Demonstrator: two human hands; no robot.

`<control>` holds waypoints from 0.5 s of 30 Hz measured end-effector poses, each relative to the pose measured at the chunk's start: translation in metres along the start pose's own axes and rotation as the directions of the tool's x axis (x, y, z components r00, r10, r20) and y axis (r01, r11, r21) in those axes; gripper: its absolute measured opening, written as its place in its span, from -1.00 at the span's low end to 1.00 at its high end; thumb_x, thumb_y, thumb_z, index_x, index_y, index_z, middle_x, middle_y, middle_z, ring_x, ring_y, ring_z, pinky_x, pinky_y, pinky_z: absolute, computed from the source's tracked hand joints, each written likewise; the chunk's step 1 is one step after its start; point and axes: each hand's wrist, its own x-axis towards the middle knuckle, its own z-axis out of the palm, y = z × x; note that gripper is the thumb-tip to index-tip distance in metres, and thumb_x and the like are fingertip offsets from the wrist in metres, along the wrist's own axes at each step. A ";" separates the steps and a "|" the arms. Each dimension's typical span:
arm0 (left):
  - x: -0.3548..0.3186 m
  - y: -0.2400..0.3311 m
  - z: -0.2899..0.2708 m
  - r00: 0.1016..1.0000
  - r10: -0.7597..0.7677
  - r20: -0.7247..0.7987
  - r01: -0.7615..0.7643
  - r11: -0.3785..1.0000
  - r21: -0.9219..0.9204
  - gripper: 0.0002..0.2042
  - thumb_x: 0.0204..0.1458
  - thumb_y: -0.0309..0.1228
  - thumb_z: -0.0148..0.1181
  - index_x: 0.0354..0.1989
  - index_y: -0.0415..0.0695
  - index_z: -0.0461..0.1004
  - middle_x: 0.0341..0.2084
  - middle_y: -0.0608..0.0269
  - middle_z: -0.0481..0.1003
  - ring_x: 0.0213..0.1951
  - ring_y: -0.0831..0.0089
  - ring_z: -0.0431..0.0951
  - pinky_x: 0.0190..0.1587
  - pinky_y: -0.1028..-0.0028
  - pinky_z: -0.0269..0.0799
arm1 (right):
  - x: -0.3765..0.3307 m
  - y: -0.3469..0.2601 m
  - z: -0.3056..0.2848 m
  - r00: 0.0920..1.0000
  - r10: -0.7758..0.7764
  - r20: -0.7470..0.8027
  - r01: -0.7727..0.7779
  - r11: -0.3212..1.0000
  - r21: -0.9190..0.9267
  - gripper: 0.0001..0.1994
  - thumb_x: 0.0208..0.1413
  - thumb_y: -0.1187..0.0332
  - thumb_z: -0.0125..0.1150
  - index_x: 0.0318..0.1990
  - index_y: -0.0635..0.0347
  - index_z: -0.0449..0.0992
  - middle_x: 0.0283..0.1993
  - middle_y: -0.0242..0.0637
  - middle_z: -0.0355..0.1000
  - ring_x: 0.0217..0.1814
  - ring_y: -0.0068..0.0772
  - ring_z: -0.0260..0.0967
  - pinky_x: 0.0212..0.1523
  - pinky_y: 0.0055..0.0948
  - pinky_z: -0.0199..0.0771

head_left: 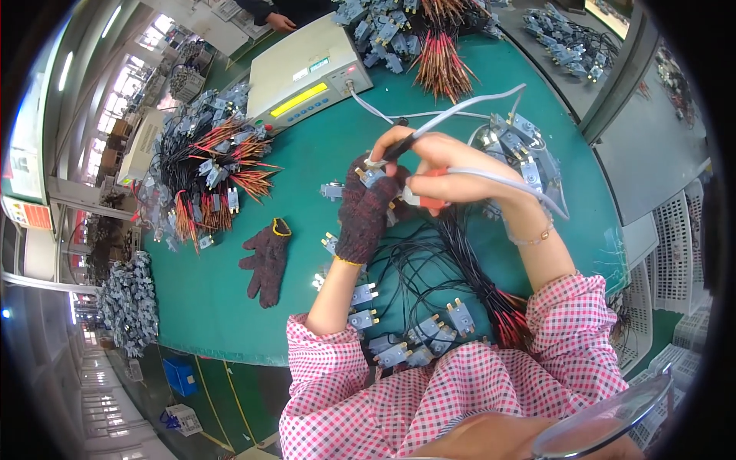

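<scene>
A gray plug [373, 178] with brass pins is held at the gloved left hand [360, 201], its fingers curled around it; the fingertips are partly covered, so their exact placing cannot be told. A black probe [402, 146] on a pale cable [466, 100] is clamped in the fingers of the bare right hand [447, 157], and its lower end is brought close to the plug's pins. An orange and white piece [434, 204] is seen just under the right thumb; whether it is gripped cannot be told. A bracelet [534, 237] is worn on the right wrist.

Taken from the hands, a tester box [295, 73] with a yellow display is placed at eleven o'clock on the green table [207, 307]. Plugs and red-ended wires are heaped at twelve [445, 65] and in a pile at nine [211, 165]. More plugs are gathered between two and three [529, 169]. A loose dark glove [267, 261] is laid at eight. Black cords [469, 270] are bunched toward five, their red ends near the checked sleeve, and loose plugs [428, 330] are scattered at six. Beyond the table, a blue bin [180, 376] is set between seven and eight, and white baskets [667, 241] are stacked between three and four.
</scene>
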 end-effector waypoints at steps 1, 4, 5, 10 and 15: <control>0.002 -0.007 -0.005 0.997 0.071 -0.017 -0.069 0.995 0.077 -0.55 0.03 -0.44 0.14 0.12 -0.13 0.22 -0.21 0.23 0.44 -0.24 0.49 0.48 -0.31 0.54 0.45 | 0.004 0.006 -0.001 1.000 0.014 -0.003 -0.014 0.999 -0.047 -0.54 -0.13 0.61 -0.12 0.03 0.19 0.28 -0.20 -0.36 0.29 -0.56 -0.67 0.31 -0.56 -0.66 0.31; -0.001 -0.004 0.000 0.996 0.082 -0.039 -0.081 0.996 0.020 -0.60 0.06 -0.43 0.14 0.09 -0.14 0.25 -0.19 0.24 0.45 -0.22 0.50 0.48 -0.27 0.55 0.44 | 0.011 0.013 -0.002 0.994 -0.106 -0.024 0.100 0.977 -0.186 -0.63 -0.14 0.61 -0.11 -0.07 0.30 0.34 -0.18 -0.32 0.33 -0.47 -0.58 0.35 -0.48 -0.61 0.35; -0.003 -0.002 0.002 0.996 0.082 -0.038 -0.081 0.997 0.018 -0.60 0.06 -0.43 0.14 0.09 -0.14 0.25 -0.19 0.24 0.45 -0.22 0.50 0.48 -0.27 0.55 0.44 | 0.012 0.013 -0.002 0.969 -0.244 -0.031 0.225 0.932 -0.283 -0.68 -0.14 0.61 -0.10 -0.14 0.36 0.37 -0.16 -0.30 0.36 -0.39 -0.52 0.38 -0.42 -0.58 0.38; -0.005 0.006 0.008 0.998 0.055 0.009 -0.055 0.994 0.094 -0.60 0.06 -0.42 0.15 0.08 -0.16 0.25 -0.16 0.23 0.45 -0.19 0.50 0.48 -0.22 0.53 0.44 | 0.015 0.031 -0.005 0.885 -0.462 -0.051 0.407 0.823 -0.397 -0.75 -0.16 0.63 -0.09 -0.26 0.41 0.40 -0.15 -0.18 0.41 -0.20 -0.30 0.39 -0.22 -0.43 0.40; -0.005 0.004 0.002 0.999 0.053 -0.014 -0.050 0.990 0.134 -0.60 0.06 -0.42 0.15 0.08 -0.15 0.26 -0.14 0.22 0.45 -0.17 0.50 0.48 -0.21 0.52 0.44 | 0.016 0.019 0.005 0.832 -0.546 -0.095 0.460 0.775 -0.434 -0.74 -0.18 0.65 -0.07 -0.26 0.35 0.42 -0.23 -0.14 0.41 -0.18 -0.17 0.38 -0.13 -0.36 0.37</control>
